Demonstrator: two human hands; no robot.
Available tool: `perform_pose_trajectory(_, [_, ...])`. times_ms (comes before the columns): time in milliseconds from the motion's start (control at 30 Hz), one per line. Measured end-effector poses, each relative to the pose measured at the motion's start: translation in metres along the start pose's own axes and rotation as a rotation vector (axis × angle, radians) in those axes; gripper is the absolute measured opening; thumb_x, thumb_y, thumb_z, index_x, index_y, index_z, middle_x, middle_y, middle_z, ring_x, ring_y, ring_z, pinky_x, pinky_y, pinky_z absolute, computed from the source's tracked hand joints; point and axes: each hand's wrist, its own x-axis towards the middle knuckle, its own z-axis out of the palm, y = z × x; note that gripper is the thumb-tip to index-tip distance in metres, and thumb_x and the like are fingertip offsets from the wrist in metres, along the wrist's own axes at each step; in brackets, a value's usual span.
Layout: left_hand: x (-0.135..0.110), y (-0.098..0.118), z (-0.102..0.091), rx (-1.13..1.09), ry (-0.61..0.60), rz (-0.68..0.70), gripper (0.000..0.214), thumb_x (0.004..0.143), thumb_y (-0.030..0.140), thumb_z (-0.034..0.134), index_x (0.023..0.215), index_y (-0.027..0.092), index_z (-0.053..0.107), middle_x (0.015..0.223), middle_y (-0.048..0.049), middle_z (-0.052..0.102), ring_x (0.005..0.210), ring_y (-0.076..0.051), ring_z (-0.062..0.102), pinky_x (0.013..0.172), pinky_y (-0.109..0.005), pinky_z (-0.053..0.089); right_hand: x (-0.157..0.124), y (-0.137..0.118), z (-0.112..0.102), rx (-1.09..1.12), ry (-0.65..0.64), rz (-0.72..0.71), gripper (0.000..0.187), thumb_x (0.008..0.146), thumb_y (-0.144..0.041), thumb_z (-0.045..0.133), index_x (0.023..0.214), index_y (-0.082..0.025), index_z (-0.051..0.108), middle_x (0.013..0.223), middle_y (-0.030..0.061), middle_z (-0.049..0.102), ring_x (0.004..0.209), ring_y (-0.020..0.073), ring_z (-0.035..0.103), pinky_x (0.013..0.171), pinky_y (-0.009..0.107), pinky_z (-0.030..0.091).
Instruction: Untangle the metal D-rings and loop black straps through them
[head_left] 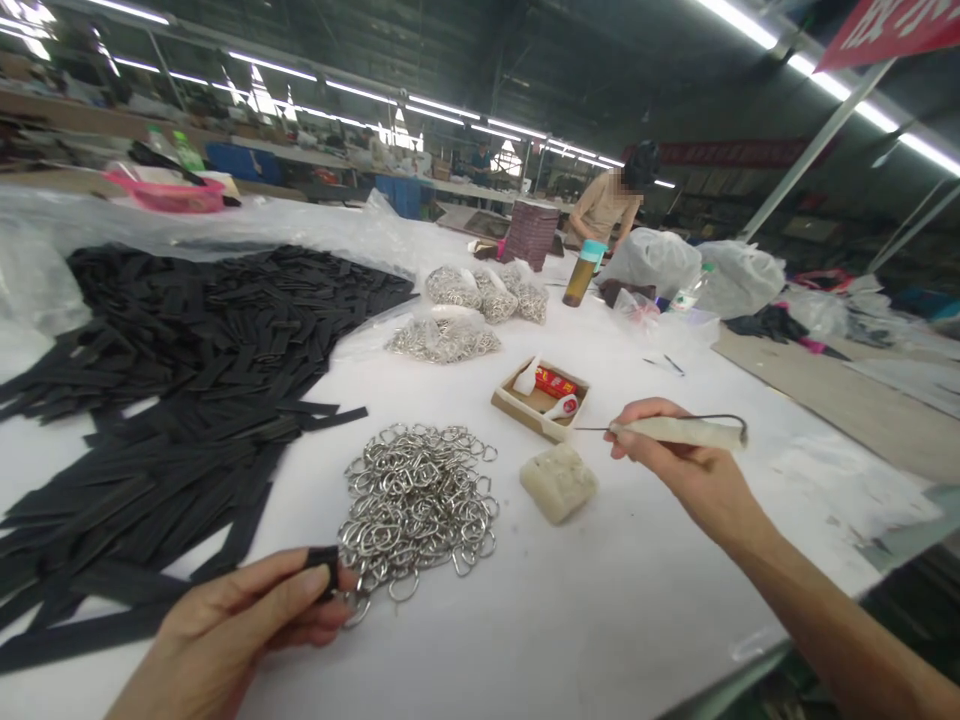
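My left hand (247, 620) pinches a short folded piece of black strap (324, 572) between thumb and fingers. A metal D-ring (358, 610) is right at these fingertips; whether it is threaded on the strap I cannot tell. Beside that hand lies a heap of silver D-rings (420, 500). On the right, my right hand (667, 445) is closed around a thin-tipped tool (690, 431) with an off-white handle and a bent dark wire at its back end. Its metal tip points left, above a pale yellowish block (559, 482).
Loose black straps (187, 370) cover the table's left side. A small cardboard tray (525, 408) holds a red tube and white pieces. Farther back are bags of rings (442, 335), a bottle (583, 273) and a stack of dark pieces (531, 236). Another person (607, 205) stands across the table.
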Motion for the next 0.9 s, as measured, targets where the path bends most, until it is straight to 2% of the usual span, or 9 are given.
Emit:
perform_pose_trajectory(100, [-0.006,0.002,0.007,0.019,-0.034,0.015,0.036,0.041,0.041,0.089,0.065,0.018,0.074,0.070,-0.0009,0.074,0.056,-0.016,0.065,0.053,-0.017,0.054,-0.009,-0.008,0.018,0.394,-0.020,0.215,0.024,0.077,-0.040,0.068,0.081,-0.018,0.061,0.065,0.0024,0.065,0.056,0.0133,0.057,0.051,0.023,0.043])
perform_pose_trajectory(167, [-0.009,0.005,0.011,0.019,-0.060,0.000,0.030,0.045,0.037,0.087,0.064,0.017,0.074,0.069,-0.0015,0.073,0.054,-0.014,0.064,0.052,-0.016,0.052,-0.010,-0.008,0.029,0.581,-0.022,0.335,0.033,0.073,-0.047,0.070,0.073,-0.015,0.061,0.061,0.0025,0.063,0.048,0.0099,0.052,0.045,0.020,0.039])
perform_pose_trajectory(267, [-0.011,0.010,0.016,0.001,-0.142,-0.024,0.027,0.047,0.035,0.086,0.064,0.017,0.073,0.068,-0.0027,0.073,0.053,-0.014,0.063,0.051,-0.017,0.052,-0.008,-0.007,0.043,0.758,-0.007,0.491,0.040,0.063,-0.049,0.077,0.065,-0.014,0.058,0.054,0.0006,0.059,0.043,0.0070,0.047,0.038,0.016,0.033])
perform_pose_trajectory(367, [-0.013,0.018,0.021,0.015,-0.216,-0.017,0.027,0.050,0.035,0.084,0.064,0.016,0.073,0.069,-0.0056,0.072,0.053,-0.015,0.064,0.051,-0.019,0.052,-0.005,-0.009,0.054,0.837,-0.014,0.556,0.041,0.058,-0.047,0.081,0.065,-0.014,0.058,0.052,-0.0004,0.058,0.043,0.0064,0.047,0.038,0.015,0.033])
perform_pose_trajectory(533, [-0.008,0.022,0.040,0.002,-0.281,-0.027,0.027,0.053,0.036,0.083,0.066,0.014,0.072,0.072,-0.0078,0.072,0.053,-0.014,0.064,0.050,-0.019,0.052,-0.001,-0.005,0.061,0.775,-0.025,0.509,0.042,0.061,-0.051,0.077,0.067,-0.014,0.060,0.054,0.0014,0.059,0.042,0.0072,0.045,0.039,0.018,0.032])
perform_pose_trajectory(667, [0.001,0.014,0.055,-0.025,-0.319,-0.031,0.027,0.055,0.036,0.082,0.067,0.014,0.071,0.073,-0.0077,0.073,0.054,-0.014,0.064,0.051,-0.019,0.053,0.004,0.001,0.055,0.543,0.048,0.316,0.035,0.074,-0.048,0.068,0.067,-0.015,0.059,0.041,-0.0056,0.043,0.040,0.0055,0.033,0.040,0.019,0.025])
perform_pose_trajectory(767, [0.003,0.008,0.056,-0.022,-0.320,-0.024,0.025,0.056,0.035,0.082,0.068,0.015,0.072,0.074,-0.0072,0.073,0.055,-0.014,0.065,0.050,-0.018,0.053,0.013,-0.001,0.044,0.429,0.095,0.205,0.028,0.079,-0.041,0.064,0.067,-0.016,0.058,0.041,-0.0074,0.038,0.042,0.0057,0.031,0.042,0.021,0.023])
perform_pose_trajectory(900, [0.001,0.007,0.047,0.010,-0.257,-0.012,0.022,0.055,0.033,0.082,0.067,0.016,0.073,0.073,-0.0063,0.073,0.054,-0.015,0.065,0.050,-0.018,0.053,0.020,-0.002,0.035,0.304,0.062,0.179,0.026,0.079,-0.036,0.061,0.062,-0.017,0.056,0.042,-0.0063,0.041,0.043,0.0069,0.033,0.044,0.022,0.023])
